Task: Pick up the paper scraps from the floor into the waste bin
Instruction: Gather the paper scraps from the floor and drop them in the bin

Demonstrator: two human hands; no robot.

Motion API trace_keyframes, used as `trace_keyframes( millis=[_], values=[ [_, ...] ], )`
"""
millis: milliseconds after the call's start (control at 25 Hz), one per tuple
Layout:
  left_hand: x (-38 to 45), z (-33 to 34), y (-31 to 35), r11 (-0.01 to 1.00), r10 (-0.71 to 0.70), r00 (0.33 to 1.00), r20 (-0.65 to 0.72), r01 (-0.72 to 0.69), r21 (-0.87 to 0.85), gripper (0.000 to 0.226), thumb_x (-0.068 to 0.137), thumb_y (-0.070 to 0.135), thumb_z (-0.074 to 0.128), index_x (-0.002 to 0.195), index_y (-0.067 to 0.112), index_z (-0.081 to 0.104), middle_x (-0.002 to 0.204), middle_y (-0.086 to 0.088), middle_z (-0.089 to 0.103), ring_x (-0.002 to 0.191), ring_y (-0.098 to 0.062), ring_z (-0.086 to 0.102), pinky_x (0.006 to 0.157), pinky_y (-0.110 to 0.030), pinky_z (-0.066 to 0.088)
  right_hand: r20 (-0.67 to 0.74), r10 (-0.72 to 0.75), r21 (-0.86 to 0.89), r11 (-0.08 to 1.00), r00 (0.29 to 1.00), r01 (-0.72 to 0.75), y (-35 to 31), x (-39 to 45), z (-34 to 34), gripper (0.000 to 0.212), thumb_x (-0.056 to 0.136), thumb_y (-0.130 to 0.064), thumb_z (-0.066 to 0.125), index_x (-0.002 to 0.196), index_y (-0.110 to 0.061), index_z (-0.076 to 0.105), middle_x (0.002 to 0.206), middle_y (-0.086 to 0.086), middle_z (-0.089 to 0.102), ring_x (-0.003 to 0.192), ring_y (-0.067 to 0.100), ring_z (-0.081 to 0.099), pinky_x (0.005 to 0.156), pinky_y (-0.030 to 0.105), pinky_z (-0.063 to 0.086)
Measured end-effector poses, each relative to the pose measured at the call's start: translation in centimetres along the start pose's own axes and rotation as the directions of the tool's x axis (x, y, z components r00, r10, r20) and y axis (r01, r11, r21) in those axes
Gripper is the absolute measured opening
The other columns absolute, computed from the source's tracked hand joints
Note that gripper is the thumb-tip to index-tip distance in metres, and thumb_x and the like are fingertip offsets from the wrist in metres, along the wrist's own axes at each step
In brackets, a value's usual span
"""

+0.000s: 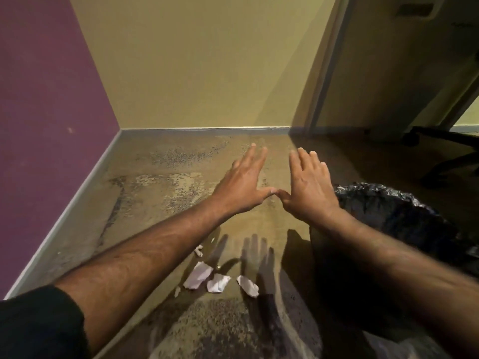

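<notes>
Both grips are spread wide and nothing is held: the bare left hand [243,185] and the bare right hand [308,187] are raised flat over the worn brown carpet floor [160,193], with only the thumb tips touching. Small white crumpled paper scraps [217,279] are seen lying on the floor below the hands, near the person. A waste bin lined with a crinkly black plastic bag [388,211] is placed just to the right. The scraps are likely very light, soft and easily torn, so each could be pinched gently at a raised edge.
</notes>
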State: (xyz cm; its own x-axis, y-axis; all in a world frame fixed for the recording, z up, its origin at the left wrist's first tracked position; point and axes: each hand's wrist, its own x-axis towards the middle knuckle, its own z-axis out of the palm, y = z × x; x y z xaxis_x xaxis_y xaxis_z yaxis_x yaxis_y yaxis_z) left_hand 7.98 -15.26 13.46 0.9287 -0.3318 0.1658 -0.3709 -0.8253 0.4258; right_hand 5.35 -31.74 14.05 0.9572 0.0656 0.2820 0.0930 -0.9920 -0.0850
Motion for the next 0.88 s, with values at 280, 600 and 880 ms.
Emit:
trace_keyframes(
  millis=[280, 600, 880],
  values=[
    [-5.7, 2.9, -13.7, 0.967, -0.247, 0.961, 0.124, 0.237, 0.090, 0.094, 0.093, 0.050, 0.065, 0.161, 0.034, 0.003, 0.168, 0.010, -0.018, 0.155, -0.031, 0.003, 0.119, -0.058, 0.021, 0.213, 0.039, 0.108, 0.992, 0.976, -0.063, -7.2, -2.7, 9.1, 0.096, 0.092, -0.047, 0.062, 0.157, -0.012, 0.000, 0.166, 0.014, 0.002, 0.153, 0.035, 0.000, 0.124, 0.053, 0.009],
    [-9.7, 12.1, -19.5, 0.906, -0.422, 0.844, 0.331, 0.405, 0.122, 0.070, 0.101, 0.054, 0.045, 0.160, 0.030, 0.014, 0.170, -0.002, -0.007, 0.155, -0.038, 0.000, 0.124, -0.054, 0.014, 0.486, 0.379, 0.126, 0.861, 0.787, -0.492, -8.6, -10.9, 17.8, 0.089, 0.094, -0.070, 0.029, 0.157, -0.011, 0.007, 0.167, 0.011, 0.005, 0.152, 0.037, 0.001, 0.113, 0.070, 0.020],
    [-10.6, 15.7, -18.4, 0.950, -0.310, 0.909, 0.280, 0.311, 0.042, 0.060, 0.109, 0.032, 0.027, 0.162, 0.026, -0.001, 0.167, 0.004, -0.017, 0.155, -0.027, -0.016, 0.122, -0.042, -0.007, 0.554, 0.279, 0.176, 0.882, 0.784, -0.438, -13.7, -13.8, 20.9, 0.086, 0.096, -0.068, 0.020, 0.158, -0.012, 0.001, 0.167, 0.011, -0.011, 0.152, 0.036, -0.015, 0.116, 0.070, 0.003]
  ],
)
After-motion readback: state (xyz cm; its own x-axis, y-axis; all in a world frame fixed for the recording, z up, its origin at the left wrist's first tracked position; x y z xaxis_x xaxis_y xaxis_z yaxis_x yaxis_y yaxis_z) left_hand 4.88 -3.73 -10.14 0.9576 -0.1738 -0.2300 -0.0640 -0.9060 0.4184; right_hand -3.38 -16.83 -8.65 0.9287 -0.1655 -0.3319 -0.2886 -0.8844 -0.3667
